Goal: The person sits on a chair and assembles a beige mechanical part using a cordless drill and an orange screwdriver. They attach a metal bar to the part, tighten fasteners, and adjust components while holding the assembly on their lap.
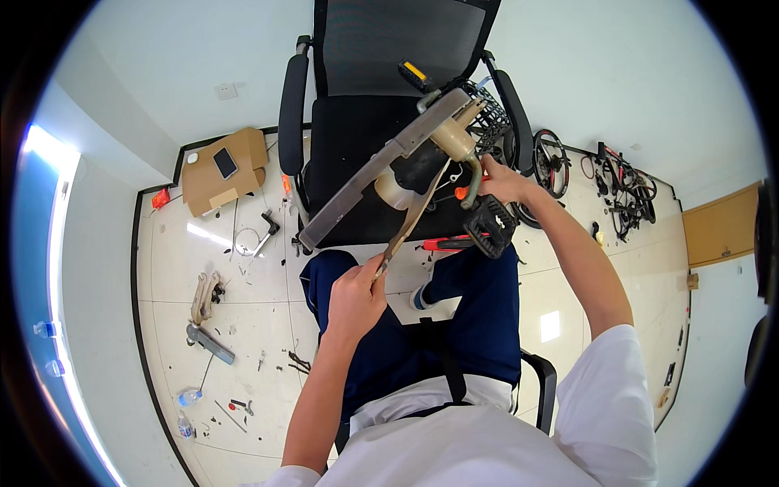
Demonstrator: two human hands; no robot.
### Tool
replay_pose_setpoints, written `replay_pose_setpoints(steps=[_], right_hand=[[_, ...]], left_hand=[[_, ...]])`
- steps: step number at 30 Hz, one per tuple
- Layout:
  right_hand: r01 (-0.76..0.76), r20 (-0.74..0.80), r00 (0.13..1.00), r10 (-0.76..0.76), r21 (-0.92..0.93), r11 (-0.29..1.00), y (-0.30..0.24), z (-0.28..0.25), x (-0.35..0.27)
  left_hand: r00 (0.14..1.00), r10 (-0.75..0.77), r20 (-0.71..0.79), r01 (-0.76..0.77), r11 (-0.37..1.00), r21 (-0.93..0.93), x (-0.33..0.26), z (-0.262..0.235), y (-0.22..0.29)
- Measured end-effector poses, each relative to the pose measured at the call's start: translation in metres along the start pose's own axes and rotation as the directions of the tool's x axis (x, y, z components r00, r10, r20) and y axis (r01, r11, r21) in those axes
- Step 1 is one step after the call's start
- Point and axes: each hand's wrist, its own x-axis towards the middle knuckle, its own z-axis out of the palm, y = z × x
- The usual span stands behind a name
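Observation:
A bicycle frame section rests on the seat of a black office chair (345, 150) before me. It has a long grey chain guard (357, 195), a beige bottom bracket shell (454, 140) and crank arms with black pedals, the nearer pedal (489, 227) hanging by my knee. My left hand (357, 300) is closed round the lower end of a thin beige frame stay (418, 215). My right hand (505, 183) is closed beside the crank arm (474, 183), at an orange-handled tool (462, 193). Its fingertips and most of the tool are hidden.
A red-handled tool (446, 243) lies at the seat's front edge. Left on the floor are a cardboard box (213, 183) with a phone, metal bicycle parts (203, 304), bottles (189, 398) and scattered small pieces. Right along the wall stand a wheel (552, 162) and bicycle parts (629, 195).

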Motion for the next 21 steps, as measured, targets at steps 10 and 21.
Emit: replay_pose_setpoints(steps=[10,21], right_hand=[[0.323,0.048,0.945,-0.323,-0.281,0.904,-0.013,-0.004,0.010],[0.375,0.194,0.925,-0.325,-0.353,0.857,-0.008,-0.009,0.009]], left_hand=[[1.000,-0.006,0.005,0.006,1.000,-0.007,0.002,0.000,-0.001],[1.000,0.015,-0.024,-0.016,1.000,-0.018,0.001,0.000,0.001]])
